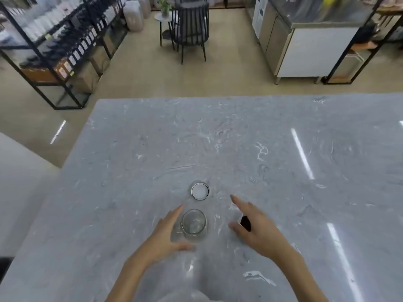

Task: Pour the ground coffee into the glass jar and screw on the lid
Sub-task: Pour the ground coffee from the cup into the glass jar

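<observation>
A clear, empty glass jar stands upright on the grey marble table, its mouth uncovered. Just beyond it lies the round lid, metal-rimmed with a white inside, facing up. My left hand is spread open right beside the jar's left side, thumb below the jar, not gripping it. My right hand hovers to the right of the jar with fingers apart. A small dark object shows under its fingers; I cannot tell what it is or whether the hand holds it.
The table's far edge runs across the middle of the view and its left edge slants down to the lower left. Beyond stand black metal shelves, a dark chair and a steel counter unit.
</observation>
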